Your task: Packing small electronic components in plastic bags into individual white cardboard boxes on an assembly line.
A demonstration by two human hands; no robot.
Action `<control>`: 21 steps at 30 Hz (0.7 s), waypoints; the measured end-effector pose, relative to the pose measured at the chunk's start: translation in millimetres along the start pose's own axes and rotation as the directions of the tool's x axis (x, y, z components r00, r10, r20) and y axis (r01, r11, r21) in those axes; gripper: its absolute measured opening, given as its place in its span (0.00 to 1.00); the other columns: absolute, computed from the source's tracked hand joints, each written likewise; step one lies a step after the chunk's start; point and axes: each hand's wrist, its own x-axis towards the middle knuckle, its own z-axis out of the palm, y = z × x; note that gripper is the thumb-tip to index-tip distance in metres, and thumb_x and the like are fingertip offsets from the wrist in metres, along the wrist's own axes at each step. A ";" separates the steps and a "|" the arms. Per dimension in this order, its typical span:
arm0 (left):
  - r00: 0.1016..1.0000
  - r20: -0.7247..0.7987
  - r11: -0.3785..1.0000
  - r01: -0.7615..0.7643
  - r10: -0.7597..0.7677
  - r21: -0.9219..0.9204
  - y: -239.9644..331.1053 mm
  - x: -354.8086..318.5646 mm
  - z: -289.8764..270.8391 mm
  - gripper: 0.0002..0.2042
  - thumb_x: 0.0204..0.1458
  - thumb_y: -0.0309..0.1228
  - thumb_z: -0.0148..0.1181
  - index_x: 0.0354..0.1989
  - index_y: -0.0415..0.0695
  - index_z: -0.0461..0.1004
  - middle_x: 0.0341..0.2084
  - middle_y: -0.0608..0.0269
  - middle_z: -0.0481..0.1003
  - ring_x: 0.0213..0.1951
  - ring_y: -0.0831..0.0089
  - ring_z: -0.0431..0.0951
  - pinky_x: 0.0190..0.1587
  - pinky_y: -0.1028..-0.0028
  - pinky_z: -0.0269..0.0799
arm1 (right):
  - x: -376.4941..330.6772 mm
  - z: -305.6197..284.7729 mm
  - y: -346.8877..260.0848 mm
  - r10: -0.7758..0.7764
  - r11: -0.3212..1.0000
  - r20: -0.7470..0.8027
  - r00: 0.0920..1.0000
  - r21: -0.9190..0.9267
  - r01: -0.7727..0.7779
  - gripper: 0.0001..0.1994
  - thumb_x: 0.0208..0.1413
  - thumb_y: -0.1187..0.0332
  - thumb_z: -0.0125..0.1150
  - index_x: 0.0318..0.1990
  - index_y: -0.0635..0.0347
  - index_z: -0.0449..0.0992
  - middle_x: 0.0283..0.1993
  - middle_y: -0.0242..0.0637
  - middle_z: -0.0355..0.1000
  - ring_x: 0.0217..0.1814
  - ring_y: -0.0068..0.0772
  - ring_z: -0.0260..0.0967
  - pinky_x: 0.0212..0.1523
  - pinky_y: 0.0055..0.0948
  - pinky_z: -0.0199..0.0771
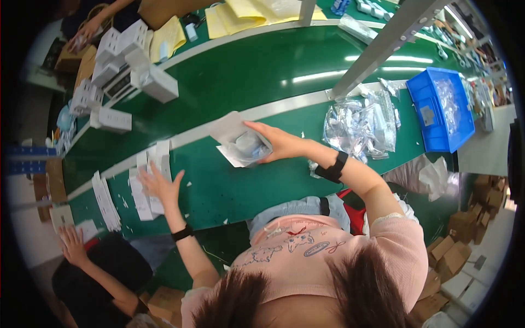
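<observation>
While the right hand (281,143) grasped an open-ended white cardboard box (229,128) around its side, thumb on one edge and fingers beyond, the mouth was tilted up toward the wearer. Held so, probably, to keep the thin walls from folding and leave the opening in plain sight. Inside: a rounded grey-white item in clear plastic (247,145), details too blurred to name. Box sat near mid-picture, above the front strip of the glossy green worktop (208,186); could not tell whether its base touched.

Left hand (161,186): released, holding nothing visible, fingers splayed over flat white cardboard pieces (143,202). Contact uncertain. Those pieces lay overlapped, long sides running away from the wearer, likely for easy picking one by one. Just left, a second row of narrow white folded card (105,202) was fanned tightly, apparently to save room.

Farther right, a heap of small clear plastic packets (358,126) lay loose near the upright grey metal post (383,49), seemingly within the right arm's reach. Beyond it, a blue plastic bin (429,128) held more clear wrapping, its walls presumably there to stop slippery bags spreading.

Far left, white upright boxes (158,85) stood clustered across the pale rail, well apart from the flat card, perhaps to separate formed boxes from unformed. Lower left, a co-worker's hand (74,246) showed near the worktop's end.
</observation>
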 end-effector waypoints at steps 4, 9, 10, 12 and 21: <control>0.966 0.246 0.983 0.037 -0.081 0.179 -78.4 -5.0 41.1 0.47 0.32 0.29 0.68 0.62 0.55 0.44 0.61 0.47 0.42 0.63 0.49 0.41 0.54 0.37 0.39 | 58.6 -32.8 13.7 0.036 0.983 -0.053 0.998 0.180 -0.026 0.52 0.35 0.67 0.67 0.64 0.56 0.33 0.66 0.47 0.40 0.67 0.40 0.40 0.63 0.31 0.43; 0.978 0.207 0.997 0.048 -0.034 -0.062 7.6 -26.3 13.6 0.48 0.30 0.25 0.67 0.62 0.57 0.44 0.60 0.48 0.44 0.60 0.48 0.46 0.53 0.37 0.45 | 136.7 -86.2 79.3 0.115 0.974 -0.446 0.888 0.225 -0.013 0.54 0.34 0.68 0.67 0.64 0.58 0.29 0.65 0.50 0.41 0.66 0.42 0.43 0.61 0.32 0.46; 0.974 0.227 0.993 0.012 0.015 -0.115 31.5 -37.6 11.4 0.48 0.30 0.27 0.67 0.62 0.57 0.44 0.60 0.48 0.46 0.59 0.48 0.49 0.52 0.41 0.48 | 148.8 -94.9 93.9 0.095 0.990 -0.491 0.866 0.135 -0.032 0.54 0.34 0.67 0.67 0.64 0.58 0.29 0.64 0.53 0.43 0.65 0.44 0.45 0.61 0.32 0.47; 0.930 0.340 0.987 -0.104 0.139 -0.118 87.6 -61.8 3.8 0.47 0.30 0.33 0.68 0.62 0.54 0.46 0.59 0.49 0.49 0.56 0.50 0.55 0.52 0.48 0.54 | 154.5 -109.1 122.2 0.057 0.993 -0.584 0.810 -0.050 -0.106 0.54 0.34 0.66 0.67 0.64 0.60 0.29 0.61 0.57 0.47 0.63 0.48 0.48 0.60 0.34 0.50; 0.720 0.676 0.938 0.102 0.160 -0.331 92.2 1.1 16.3 0.39 0.39 0.36 0.63 0.60 0.45 0.49 0.52 0.48 0.60 0.52 0.54 0.62 0.51 0.66 0.60 | -6.3 -112.0 1.8 0.369 0.850 0.035 0.929 -0.417 -0.321 0.20 0.43 0.64 0.61 0.43 0.66 0.71 0.36 0.46 0.73 0.39 0.42 0.70 0.42 0.34 0.69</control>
